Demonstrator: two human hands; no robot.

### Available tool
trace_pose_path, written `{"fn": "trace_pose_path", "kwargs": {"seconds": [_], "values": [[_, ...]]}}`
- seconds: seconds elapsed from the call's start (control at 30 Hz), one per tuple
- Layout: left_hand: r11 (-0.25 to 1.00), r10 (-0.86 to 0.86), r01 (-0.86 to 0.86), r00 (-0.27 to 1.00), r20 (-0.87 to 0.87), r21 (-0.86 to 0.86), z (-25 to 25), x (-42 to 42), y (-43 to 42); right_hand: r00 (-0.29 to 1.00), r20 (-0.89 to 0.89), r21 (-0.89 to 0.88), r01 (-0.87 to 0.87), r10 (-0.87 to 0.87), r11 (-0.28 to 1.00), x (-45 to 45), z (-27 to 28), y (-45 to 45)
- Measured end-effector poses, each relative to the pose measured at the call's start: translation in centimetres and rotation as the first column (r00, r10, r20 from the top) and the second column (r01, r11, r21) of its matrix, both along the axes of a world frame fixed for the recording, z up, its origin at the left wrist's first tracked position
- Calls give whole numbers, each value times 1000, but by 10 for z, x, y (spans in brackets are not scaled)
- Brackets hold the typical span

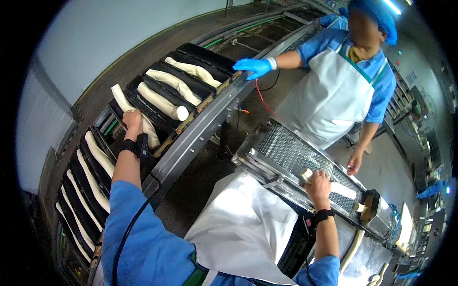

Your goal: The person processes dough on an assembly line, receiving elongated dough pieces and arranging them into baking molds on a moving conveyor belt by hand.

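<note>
My left hand (132,121) is closed around the middle of a long pale dough roll (119,97). The roll lies slantwise over a black baking tin (160,125), its upper end sticking out past the tin's far edge. On the metal mesh conveyor (286,148) at the right, my right hand (318,187) grips another dough roll (342,190), whose ends show on both sides of the fingers. Beside the left hand, more tins hold dough rolls, among them a thick one (162,101) with a blunt white end.
Several filled tins (83,200) stand lower left on the steel-railed line (205,124). Across from me a co-worker (334,90) rests a blue-gloved hand (255,66) at the tins; their other hand (354,161) hangs beside the mesh conveyor. A metal box (380,214) sits at the conveyor's end.
</note>
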State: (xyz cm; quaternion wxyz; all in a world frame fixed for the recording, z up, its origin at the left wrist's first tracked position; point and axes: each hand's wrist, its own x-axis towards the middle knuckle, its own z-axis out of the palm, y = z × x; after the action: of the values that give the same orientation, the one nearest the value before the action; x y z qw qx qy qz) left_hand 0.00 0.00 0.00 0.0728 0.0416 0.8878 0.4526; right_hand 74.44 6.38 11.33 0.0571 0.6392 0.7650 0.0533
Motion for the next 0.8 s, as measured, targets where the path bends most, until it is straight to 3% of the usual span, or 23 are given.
{"fn": "trace_pose_path", "kwargs": {"seconds": [0.07,0.1,0.13,0.17,0.2,0.23,0.27,0.3,0.37,0.4,0.43,0.47,0.5,0.53,0.6,0.7,0.73,0.77,0.8], "values": [[986,-135,124,987,90,115,25,12,-16,977,-205,2,64,-62,998,9,7,8],[975,-181,164,977,111,147,47,10,-21,949,-301,-23,89,-92,996,-28,3,25],[979,-164,157,985,51,129,90,48,-21,860,-509,103,20,35,994,-20,5,50],[984,-152,150,988,15,100,103,82,-23,734,-659,223,-20,166,975,-6,12,68],[989,-28,62,969,-244,132,93,83,-14,655,-731,244,-11,191,970,-19,41,84],[990,-70,126,825,-561,61,97,90,-17,520,-845,160,26,123,987,-36,83,87],[943,-126,279,800,-587,179,115,108,-14,364,-930,79,60,52,995,-52,125,91],[857,-164,422,766,-622,294,133,123,-8,192,-977,100,43,90,994,-59,148,105],[583,-316,440,897,-309,683,117,125,21,-71,-995,76,-2,76,997,-95,205,113],[647,-367,369,918,-152,667,135,148,28,-204,-961,227,-191,187,955,-103,219,125],[714,-392,338,919,-50,614,132,154,38,-313,-936,241,-242,159,940,-125,238,126],[788,-358,250,930,88,563,128,150,50,-537,-840,408,-538,73,738,-135,231,136],[854,-308,163,924,228,495,119,147,64,-570,-812,239,-516,-122,822,-160,245,132],[854,-311,166,923,228,492,105,144,70,-588,-785,227,-565,-195,793,-183,252,118],[748,-300,19,901,312,663,83,124,79,-519,-846,266,-603,-117,753,-193,244,118],[718,-429,75,830,355,692,118,111,62,-420,-904,226,-624,-78,748,-184,224,111],[610,-361,7,893,269,793,110,107,69,-361,-927,163,-635,-104,755,-177,213,108],[632,-188,41,977,102,774,83,85,78,-300,-945,96,-639,-132,763,-168,200,101],[667,-138,96,990,-4,739,92,94,75,-272,-949,56,-641,-158,766,-156,184,95]]}}
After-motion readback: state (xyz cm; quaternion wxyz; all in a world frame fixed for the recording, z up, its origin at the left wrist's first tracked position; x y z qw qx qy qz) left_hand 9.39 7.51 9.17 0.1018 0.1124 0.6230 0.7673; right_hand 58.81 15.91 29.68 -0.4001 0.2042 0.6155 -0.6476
